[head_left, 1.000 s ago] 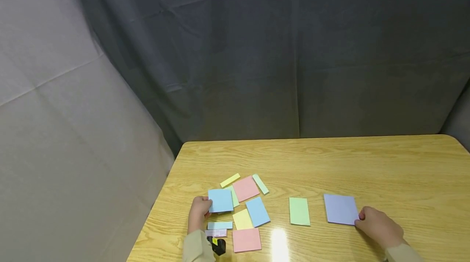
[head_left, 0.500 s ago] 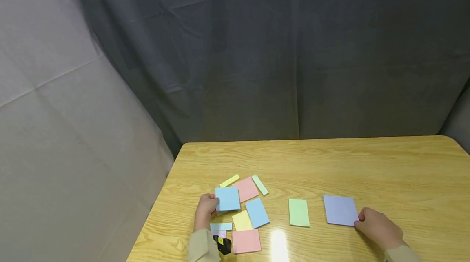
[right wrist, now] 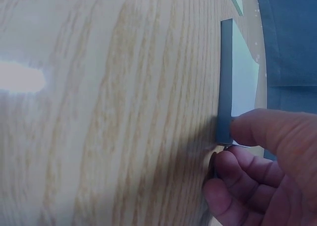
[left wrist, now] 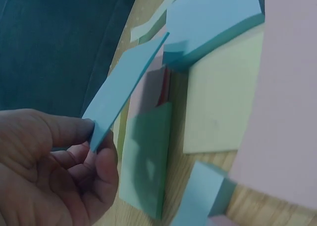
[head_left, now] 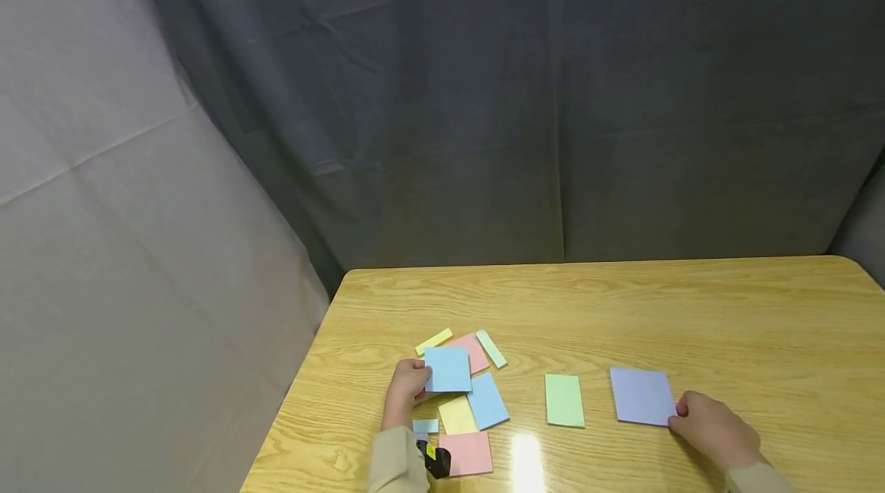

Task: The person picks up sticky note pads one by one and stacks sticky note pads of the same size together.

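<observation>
My left hand [head_left: 408,380] pinches a square blue sticky note pad [head_left: 448,370] by its left edge, thumb on top. In the left wrist view that blue pad [left wrist: 124,84] is tilted and raised over a green pad [left wrist: 146,164]. Its shadow falls on the green and pink pads beneath. At the right, my right hand [head_left: 715,430] pinches the near right corner of a purple sticky note pad [head_left: 641,396], which lies at the table surface. The right wrist view shows the thumb on top of this pad [right wrist: 242,82] and the other fingers curled below its corner.
Around the left hand lie a pink pad [head_left: 477,355], a blue pad [head_left: 487,401], a yellow pad [head_left: 456,416], a nearer pink pad [head_left: 466,453] and narrow strips [head_left: 434,341]. A green pad [head_left: 564,401] lies mid-table. Dark cloth [head_left: 442,132] hangs behind.
My left hand has carried the square blue pad to the right and slightly away, from beside the green pad to over the far pink one. The right hand and purple pad stay put.
</observation>
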